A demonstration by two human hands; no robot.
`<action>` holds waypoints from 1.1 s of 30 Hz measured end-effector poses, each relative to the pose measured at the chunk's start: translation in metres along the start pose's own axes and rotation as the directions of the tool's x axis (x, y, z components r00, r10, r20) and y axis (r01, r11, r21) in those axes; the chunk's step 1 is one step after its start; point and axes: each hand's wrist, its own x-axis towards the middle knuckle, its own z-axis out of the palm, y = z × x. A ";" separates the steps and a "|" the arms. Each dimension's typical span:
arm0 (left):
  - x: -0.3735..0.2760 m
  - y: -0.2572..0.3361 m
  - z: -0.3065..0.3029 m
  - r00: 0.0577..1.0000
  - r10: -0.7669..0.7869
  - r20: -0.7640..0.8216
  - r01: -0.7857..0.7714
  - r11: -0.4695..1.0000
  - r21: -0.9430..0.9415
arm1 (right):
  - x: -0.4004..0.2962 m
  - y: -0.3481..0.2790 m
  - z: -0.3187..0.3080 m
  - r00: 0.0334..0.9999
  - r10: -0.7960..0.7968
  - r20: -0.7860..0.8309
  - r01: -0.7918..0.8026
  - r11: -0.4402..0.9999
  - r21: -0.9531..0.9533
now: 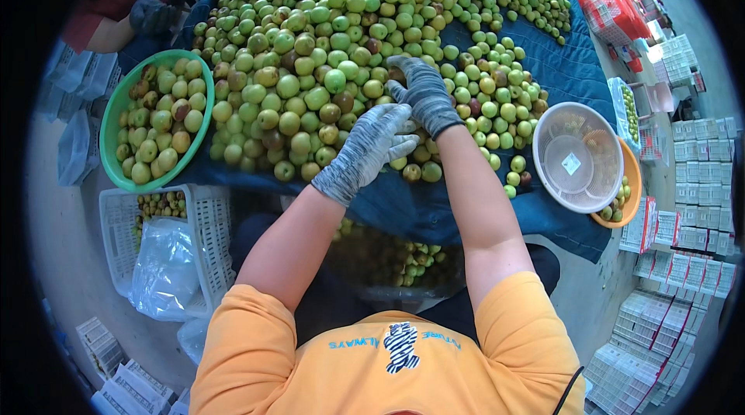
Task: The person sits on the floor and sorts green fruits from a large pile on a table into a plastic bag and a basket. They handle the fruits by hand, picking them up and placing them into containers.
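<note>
A large heap of green jujubes [317,97], some blotched brown, lies in front of me on a dark blue quilted cloth [401,208]. My right hand [424,92], in a grey knit glove, reaches into the near middle of the heap. Its thumb and fingers close around a brownish jujube [397,75]. Just nearer to me and to the left is my left hand [372,144], in a lighter grey glove, fingers half curled beside the right wrist. Whether it holds a fruit is hidden by its own fingers.
At left stand a green basin [209,102] of jujubes and a white crate [215,240] with plastic film. A pale colander [550,124] rests over an orange basin [634,182] at right. Another person's gloved hand [152,16] is at upper left. Stacked white crates [704,176] line the right.
</note>
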 end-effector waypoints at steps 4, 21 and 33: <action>0.003 0.007 -0.013 0.992 -0.001 -0.125 -0.036 0.955 -0.294 | -0.009 -0.007 -0.010 0.942 -0.335 -0.011 0.331 0.926 0.183; 0.043 0.020 -0.019 0.997 -0.047 -0.056 0.037 0.983 -0.177 | 0.048 0.015 -0.037 0.890 0.037 0.454 0.125 0.939 -0.321; 0.047 0.029 -0.023 0.999 -0.052 -0.008 0.049 0.974 -0.220 | 0.098 0.039 -0.021 0.985 0.124 0.120 -0.071 0.925 -0.373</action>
